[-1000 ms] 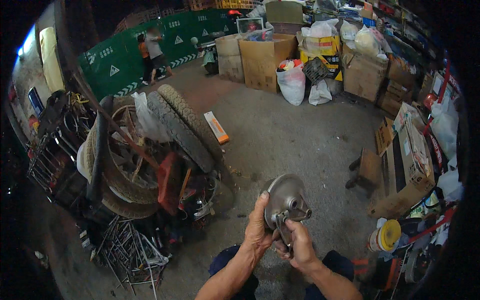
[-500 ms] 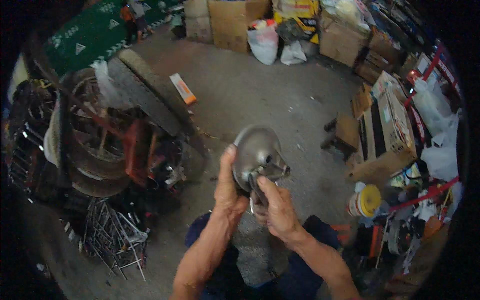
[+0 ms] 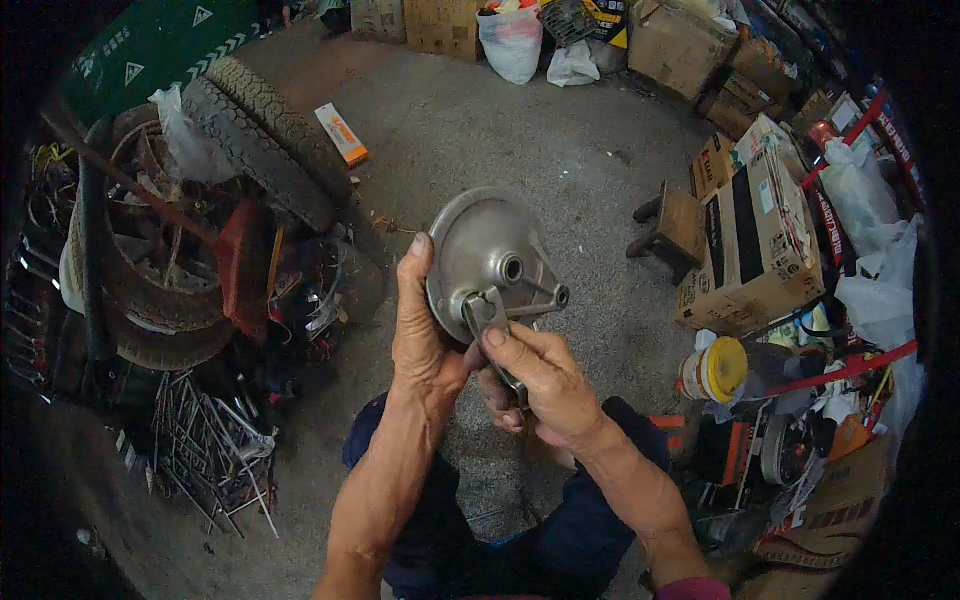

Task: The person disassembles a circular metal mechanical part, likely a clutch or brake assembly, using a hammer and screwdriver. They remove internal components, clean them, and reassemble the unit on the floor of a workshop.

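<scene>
A round, silver-grey metal plate is seen, shallowly domed and softly shiny, with a thick collar around a hole near its middle. A short arm is carried out to the right, ended by a smaller ringed hole. The plate's left rim is grasped by the left hand, with the thumb laid along the edge; its other fingers are mostly hidden. A grey lever at the plate's near edge is gripped between the thumb and curled fingers of the right hand. The plate is held right of the left thumb and just beyond the right fingers.
</scene>
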The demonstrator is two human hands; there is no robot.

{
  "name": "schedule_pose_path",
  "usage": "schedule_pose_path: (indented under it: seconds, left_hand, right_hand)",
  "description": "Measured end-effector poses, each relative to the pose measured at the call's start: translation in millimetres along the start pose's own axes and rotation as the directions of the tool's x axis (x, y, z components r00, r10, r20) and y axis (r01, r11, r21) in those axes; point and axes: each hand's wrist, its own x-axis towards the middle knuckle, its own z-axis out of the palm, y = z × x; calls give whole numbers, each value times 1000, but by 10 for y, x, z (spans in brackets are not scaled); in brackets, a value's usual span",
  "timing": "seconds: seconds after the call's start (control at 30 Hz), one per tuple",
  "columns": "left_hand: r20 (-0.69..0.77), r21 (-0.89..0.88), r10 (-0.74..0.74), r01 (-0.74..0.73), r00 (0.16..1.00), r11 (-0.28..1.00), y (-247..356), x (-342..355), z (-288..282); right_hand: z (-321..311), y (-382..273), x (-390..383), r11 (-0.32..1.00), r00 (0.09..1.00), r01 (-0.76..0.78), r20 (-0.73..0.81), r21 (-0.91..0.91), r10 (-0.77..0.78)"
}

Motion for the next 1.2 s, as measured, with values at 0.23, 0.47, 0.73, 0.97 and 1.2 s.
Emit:
schedule_pose_path:
  seconds: [0.23,0.47,0.73,0.97,1.2]
  left_hand:
    - [-68,-133,5,-14,998,991,73,18,-1]
    - [-62,-128,33,-41,998,991,52,50,6]
    - [-88,-158,40,-54,995,986,58,51,-69]
    - [-112,-139,59,-74,992,987,53,52,-50]
    - [-70,-142,38,-48,997,989,50,32,-24]
  right_hand:
    - [86,17,-43,984,998,59,44,-171,-52]
    - [56,132,6,998,998,49,35,-31,-48]
    - [119,40,-28,995,998,-21,69,103,14]
    - [120,29,-38,1000,1000,3,28,-18,-3]
    - [55,45,-31,997,995,43,82,66,-48]
